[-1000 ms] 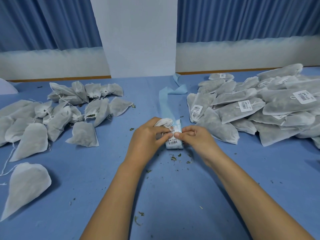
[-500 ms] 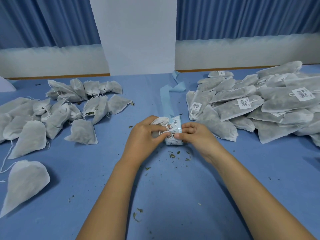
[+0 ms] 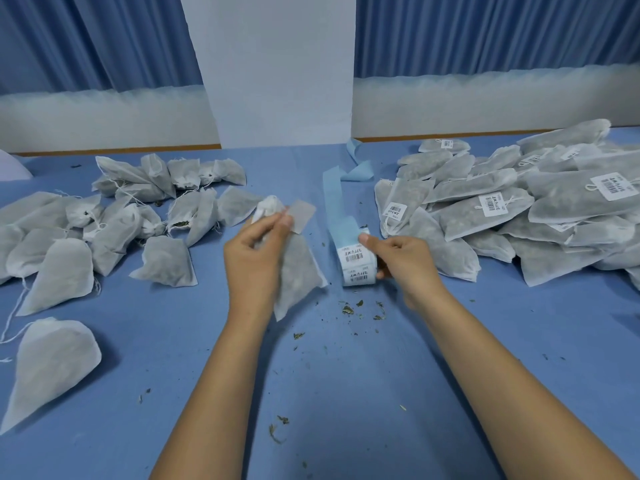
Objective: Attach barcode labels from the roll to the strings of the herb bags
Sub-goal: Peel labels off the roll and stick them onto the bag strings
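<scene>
The left hand [image 3: 256, 258] is holding one herb bag [image 3: 299, 277] a little above the table [image 3: 346, 393], near the middle of the view. Its fingers are curling around the upper part of the bag, and the gathered white neck of the bag is sticking out above them. At the same time the thumb and a finger of this hand are pinching one single label [image 3: 302, 216] by its lower corner. This label is apart from the roll, and it is showing a plain greyish side, so I cannot read any barcode on it. I cannot tell whether it is touching the string of the bag.

The right hand [image 3: 403, 261] is gripping the label roll [image 3: 356, 263], which is standing on the table just to the right of the bag. The thumb is pressing on the top of the roll and the other fingers are curling around its right side. Two printed barcode labels are facing the camera. A light blue backing strip [image 3: 332, 199] is running from the roll away toward the far side of the table.

A pile of bags with labels [image 3: 491, 206] is lying on the right. A pile of bags without labels [image 3: 117, 233] is lying on the left. Small herb crumbs [image 3: 348, 309] are lying between the two arms.
</scene>
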`<state>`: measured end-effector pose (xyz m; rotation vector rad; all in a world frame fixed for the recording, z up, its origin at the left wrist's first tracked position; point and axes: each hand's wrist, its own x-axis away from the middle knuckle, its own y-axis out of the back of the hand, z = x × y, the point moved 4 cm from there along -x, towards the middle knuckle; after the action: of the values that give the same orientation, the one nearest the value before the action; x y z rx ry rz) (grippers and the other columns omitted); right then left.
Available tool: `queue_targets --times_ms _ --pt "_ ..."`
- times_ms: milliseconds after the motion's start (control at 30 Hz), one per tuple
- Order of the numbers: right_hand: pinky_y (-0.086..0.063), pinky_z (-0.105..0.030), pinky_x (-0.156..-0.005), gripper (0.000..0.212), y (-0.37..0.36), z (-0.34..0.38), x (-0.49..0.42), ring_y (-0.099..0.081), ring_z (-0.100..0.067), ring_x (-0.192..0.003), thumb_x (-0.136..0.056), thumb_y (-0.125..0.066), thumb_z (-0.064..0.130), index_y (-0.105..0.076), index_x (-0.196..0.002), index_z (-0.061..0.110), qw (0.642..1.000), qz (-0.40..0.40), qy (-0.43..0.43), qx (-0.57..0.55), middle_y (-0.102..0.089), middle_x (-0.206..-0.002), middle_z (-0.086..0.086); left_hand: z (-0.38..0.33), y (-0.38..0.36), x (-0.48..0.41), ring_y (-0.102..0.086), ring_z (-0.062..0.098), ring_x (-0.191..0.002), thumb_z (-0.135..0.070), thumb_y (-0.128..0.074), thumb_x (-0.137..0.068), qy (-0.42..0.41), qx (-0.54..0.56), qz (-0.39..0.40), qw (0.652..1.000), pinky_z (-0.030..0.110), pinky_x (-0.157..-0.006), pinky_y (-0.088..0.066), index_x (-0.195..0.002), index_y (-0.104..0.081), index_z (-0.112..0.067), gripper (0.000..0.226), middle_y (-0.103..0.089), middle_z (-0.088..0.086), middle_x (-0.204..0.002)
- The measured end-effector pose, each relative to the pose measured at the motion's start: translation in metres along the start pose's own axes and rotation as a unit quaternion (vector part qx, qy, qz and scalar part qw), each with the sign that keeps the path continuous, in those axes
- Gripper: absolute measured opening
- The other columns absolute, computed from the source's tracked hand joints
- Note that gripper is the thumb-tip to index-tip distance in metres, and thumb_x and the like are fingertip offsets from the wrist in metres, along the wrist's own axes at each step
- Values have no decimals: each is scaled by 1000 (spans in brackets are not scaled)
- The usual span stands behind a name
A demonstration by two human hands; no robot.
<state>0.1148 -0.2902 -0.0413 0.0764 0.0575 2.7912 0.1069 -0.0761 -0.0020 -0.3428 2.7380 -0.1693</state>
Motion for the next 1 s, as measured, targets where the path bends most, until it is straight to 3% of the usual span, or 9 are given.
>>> queue_targets --times_ms 100,167,267,400,500,700,800,900,1000 --pt "-52 -22 -51 23 2 3 -4 -60 -15 -50 -83 -74 19 -58 -73 5 996 -42 15 -75 -69 -64 -6 1 -15 6 -63 -8 -100 -14 -74 -82 18 1 88 996 7 -81 -46 -90 -76 -29 17 -74 -16 -98" --pt "-57 -25 -65 19 5 5 -5 -64 -14 -55 -85 -71 15 -58 -85 2 991 -45 18 -127 -68 -71 -8 3 -19 8 -59 -4 -113 -16 -76 -80 22 -15 126 992 14 -93 -45 -92 -76 -33 20 -73 -18 -103" --pt "-50 -27 -69 17 10 17 3 -57 -11 -62 -86 -70 20 -61 -90 6 991 -56 91 -74 -62 -74 -2 3 -22 11 -50 -2 -126 -15 -77 -80 21 -33 151 988 21 -105 -39 -94 -75 -38 27 -71 -21 -107" --pt "-34 -11 -56 10 -4 39 32 -40 -1 -53 -83 -67 26 -66 -92 21 970 85 225 -46 -43 -56 15 2 -25 13 -55 -13 -111 -8 -78 -78 -11 -52 172 984 4 -89 -39 -107 -74 -29 36 -69 -11 -115" --pt "-31 -8 -55 7 -10 43 43 -32 -1 -49 -84 -69 8 -68 -86 15 955 122 271 -15 -34 -51 13 2 -27 14 -56 -11 -112 -7 -79 -77 -23 -71 191 979 3 -88 -37 -113 -72 -25 41 -68 -9 -117" --pt "-32 -8 -53 19 3 48 40 -35 -1 -48 -86 -65 1 -67 -73 15 964 93 250 -11 -41 -51 6 0 -26 13 -52 -12 -116 -7 -80 -74 -27 -69 207 976 2 -91 -36 -115 -66 -33 51 -64 -12 -123" --pt "-30 -9 -48 20 18 53 35 -36 0 -44 -89 -61 3 -65 -75 17 967 69 239 -54 -48 -47 15 0 -23 10 -53 -11 -116 -11 -70 -86 -20 -50 189 980 3 -92 -36 -113 -68 -29 33 -66 -15 -119" --pt "-32 -10 -47 21 16 53 38 -38 -2 -43 -89 -60 2 -65 -74 16 963 100 237 -75 -48 -45 11 2 -25 10 -54 -13 -112 -18 -61 -94 -11 -63 177 982 3 -91 -36 -111 -69 -26 20 -67 -16 -116" --pt "-37 -11 -50 21 1 48 46 -42 -2 -43 -87 -62 -1 -65 -72 13 955 155 251 -18 -51 -45 10 6 -25 10 -57 -9 -113 -21 -59 -95 11 -49 157 986 7 -94 -40 -110 -70 -23 18 -68 -14 -117"
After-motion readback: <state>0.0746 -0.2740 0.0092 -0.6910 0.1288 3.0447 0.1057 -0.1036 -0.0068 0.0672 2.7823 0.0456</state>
